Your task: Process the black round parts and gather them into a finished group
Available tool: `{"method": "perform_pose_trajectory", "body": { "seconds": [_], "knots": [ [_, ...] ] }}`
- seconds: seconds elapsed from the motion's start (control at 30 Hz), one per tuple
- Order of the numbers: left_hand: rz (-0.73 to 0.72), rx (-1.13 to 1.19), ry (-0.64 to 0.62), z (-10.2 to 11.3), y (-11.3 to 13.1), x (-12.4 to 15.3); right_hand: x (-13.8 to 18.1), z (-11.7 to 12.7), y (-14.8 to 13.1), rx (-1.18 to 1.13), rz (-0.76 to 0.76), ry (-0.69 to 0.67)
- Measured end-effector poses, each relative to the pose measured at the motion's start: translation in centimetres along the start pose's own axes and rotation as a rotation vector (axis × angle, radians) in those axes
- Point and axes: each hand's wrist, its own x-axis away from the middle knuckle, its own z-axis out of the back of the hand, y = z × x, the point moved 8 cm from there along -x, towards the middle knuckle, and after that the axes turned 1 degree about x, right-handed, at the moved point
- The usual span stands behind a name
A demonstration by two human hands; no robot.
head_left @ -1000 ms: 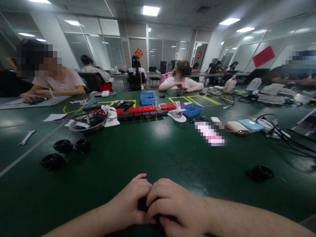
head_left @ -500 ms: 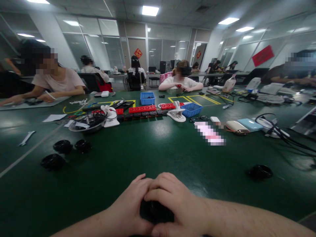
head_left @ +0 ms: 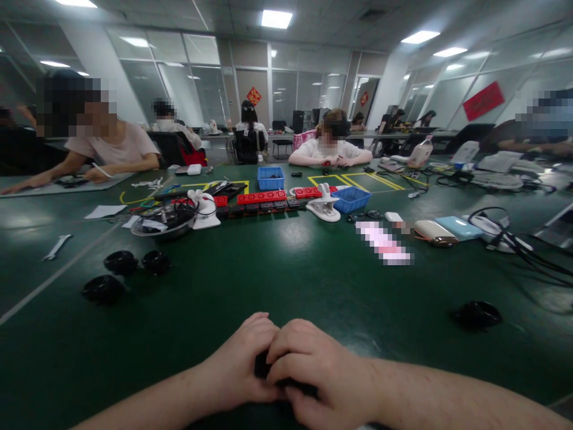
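Both hands are low in the middle of the view, close together over the green table. Between them is a black object (head_left: 261,364), mostly covered by the fingers, so its kind does not show. My left hand (head_left: 239,358) is closed around its left side. From above and the right, my right hand (head_left: 322,370) wraps its curled fingers over the same object. Three black, ring-like parts lie to the left, among them one nearest me (head_left: 104,289). A similar hollow black part (head_left: 478,315) sits on the right.
A wrench (head_left: 57,246) lies at left. Beyond are a bowl of black parts (head_left: 163,230), red-and-black power strips (head_left: 262,198), a white clip stand (head_left: 324,206), a blue bin (head_left: 351,200) and black cables (head_left: 528,251). Co-workers sit around the table.
My right fingers have shifted over the black object, and less of it shows now. The hands have tilted a little around it. The camera view has shifted slightly.
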Motion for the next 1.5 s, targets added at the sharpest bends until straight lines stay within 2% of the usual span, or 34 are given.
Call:
{"method": "perform_pose_trajectory", "body": {
  "seconds": [0.17,0.43,0.5,0.63,0.73,0.8,0.97,1.1,1.23,1.4,1.5],
  "knots": [
    [-0.032,-0.034,-0.087,-0.2,0.6,-0.1,0.1,-0.7,-0.5,-0.022,0.092,-0.069],
    [-0.035,-0.146,-0.087,-0.5,0.7,0.3,0.1,-0.1,-1.0,0.002,0.137,-0.039],
    [-0.013,-0.147,-0.047,-0.3,0.8,0.4,0.1,0.2,-0.8,0.036,0.081,-0.018],
    [0.104,-0.180,0.089,0.0,0.6,0.5,0.6,0.6,0.7,0.137,-0.136,0.063],
    [0.131,-0.212,0.127,-0.2,0.5,0.6,1.1,-0.1,1.8,0.187,-0.252,0.039],
    [0.132,-0.206,0.136,-0.2,0.3,0.6,1.1,-0.4,2.2,0.187,-0.275,0.018],
    [0.057,-0.108,0.081,0.1,-0.2,0.1,0.4,0.1,1.2,0.088,-0.140,0.014],
    [-0.008,-0.075,0.040,0.4,-0.3,-0.1,0.3,-0.1,0.4,0.017,-0.025,-0.056],
    [-0.019,-0.041,-0.060,0.3,-0.2,-0.2,0.3,-0.4,0.1,-0.010,0.045,-0.081],
    [-0.006,-0.081,-0.097,0.2,0.3,0.2,0.1,0.5,-0.3,-0.012,0.045,-0.012],
    [0.035,-0.138,0.015,0.1,0.5,0.4,0.2,1.1,-0.1,0.023,-0.036,0.060]
  ]
}}
